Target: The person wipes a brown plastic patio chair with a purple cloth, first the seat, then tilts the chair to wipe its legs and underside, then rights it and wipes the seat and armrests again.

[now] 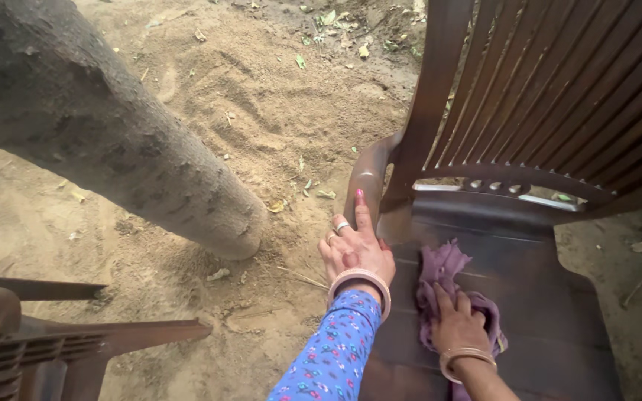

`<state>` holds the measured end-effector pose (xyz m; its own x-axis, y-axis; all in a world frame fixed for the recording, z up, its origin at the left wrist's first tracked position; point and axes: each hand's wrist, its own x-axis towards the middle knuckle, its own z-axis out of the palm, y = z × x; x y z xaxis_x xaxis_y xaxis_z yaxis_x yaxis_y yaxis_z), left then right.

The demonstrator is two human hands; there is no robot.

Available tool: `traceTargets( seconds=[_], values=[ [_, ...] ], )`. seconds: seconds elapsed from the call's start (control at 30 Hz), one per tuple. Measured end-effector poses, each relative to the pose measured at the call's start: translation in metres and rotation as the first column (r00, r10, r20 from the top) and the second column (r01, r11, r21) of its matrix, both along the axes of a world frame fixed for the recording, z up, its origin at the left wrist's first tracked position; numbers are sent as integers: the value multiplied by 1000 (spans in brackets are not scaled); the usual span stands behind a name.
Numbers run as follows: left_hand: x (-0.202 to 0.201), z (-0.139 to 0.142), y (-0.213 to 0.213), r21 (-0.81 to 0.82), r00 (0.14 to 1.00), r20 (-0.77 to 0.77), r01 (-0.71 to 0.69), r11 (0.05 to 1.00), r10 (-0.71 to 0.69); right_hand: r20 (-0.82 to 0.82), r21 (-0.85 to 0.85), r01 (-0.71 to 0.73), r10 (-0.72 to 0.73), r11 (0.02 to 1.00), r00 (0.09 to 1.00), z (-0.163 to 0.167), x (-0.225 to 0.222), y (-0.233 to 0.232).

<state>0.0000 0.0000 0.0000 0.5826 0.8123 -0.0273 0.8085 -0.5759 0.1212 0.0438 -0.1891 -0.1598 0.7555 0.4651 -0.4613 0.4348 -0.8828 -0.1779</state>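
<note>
Sandy ground (261, 111) with scattered leaves surrounds a tree trunk (113, 141). The left hand (356, 249) grips the brown plastic chair (529, 282) at its armrest, fingers partly hidden; the right hand (458, 323) presses a purple cloth (443, 267) flat on the seat.

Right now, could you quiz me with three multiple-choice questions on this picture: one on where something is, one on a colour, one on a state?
1. Where does the purple cloth lie?
A. on the sand
B. on the chair seat
C. over the tree trunk

2. What colour is the sleeve on the left arm?
A. blue with small flowers
B. plain white
C. green

3. How is the right hand placed?
A. raised in the air
B. pressed flat on the cloth
C. gripping the trunk

Answers: 1 B, the cloth rests on the dark brown seat. 2 A, the sleeve shows a flowered blue print. 3 B, its fingers lie spread on the cloth, while the left hand holds the chair's armrest.
</note>
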Motion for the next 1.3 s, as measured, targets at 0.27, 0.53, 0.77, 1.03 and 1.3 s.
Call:
traceTargets(
  seconds=[0.27, 0.53, 0.77, 1.03, 1.3],
  values=[
    [9, -3, 0, -201, 997, 69, -6, 979, 20, -196, 62, 179, -164, 982, 967, 10, 3, -26],
    [-46, -33, 5, -751, 926, 278, 42, 659, 257, -474, 605, 585, -345, 540, 810, 64, 10, -20],
    [-101, 0, -42, -447, 733, 669, 267, 854, 120, -789, 603, 788, -53, 122, 612, 140, -4, 21],
    [-86, 11, -39, -634, 309, 755, 569, 524, 578, -880, 468, 855, 205, 225, 428, 201, -32, 75],
    [-150, 11, -20, -551, 503, 770, 214, 806, 393, -685, 567, 616, -102, 546, 721, 160, 5, 65]
  ],
)
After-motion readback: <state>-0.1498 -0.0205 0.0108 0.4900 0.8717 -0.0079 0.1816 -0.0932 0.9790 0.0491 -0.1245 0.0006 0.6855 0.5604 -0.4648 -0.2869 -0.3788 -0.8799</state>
